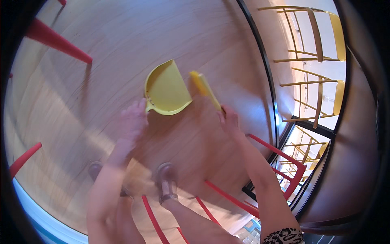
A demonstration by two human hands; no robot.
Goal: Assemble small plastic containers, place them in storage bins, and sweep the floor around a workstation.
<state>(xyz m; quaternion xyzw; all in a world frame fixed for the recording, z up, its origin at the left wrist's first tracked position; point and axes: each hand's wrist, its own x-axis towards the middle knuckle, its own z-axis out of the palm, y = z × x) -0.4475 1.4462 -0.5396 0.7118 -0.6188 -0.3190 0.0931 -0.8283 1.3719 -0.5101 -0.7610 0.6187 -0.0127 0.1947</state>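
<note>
A yellow dustpan (167, 87) lies on or just above the wood-look floor (122, 36), its straight open edge facing right. Small dark bits show inside it close to the handle. My left hand (136, 118), slightly blurred, is closed round that handle. To the right, a yellow hand brush (209, 92) slants up and left, orange-yellow bristles toward the pan's open edge. Its handle end is gripped in my right hand (230, 121). A small gap separates the bristles from the pan.
Red furniture legs stand at upper left (61, 42) and lower left (26, 160). Red chair legs (231, 198) surround my shoes (166, 175) below. A black frame edge (266, 61) runs along the right, with yellow chairs (319, 34) beyond it.
</note>
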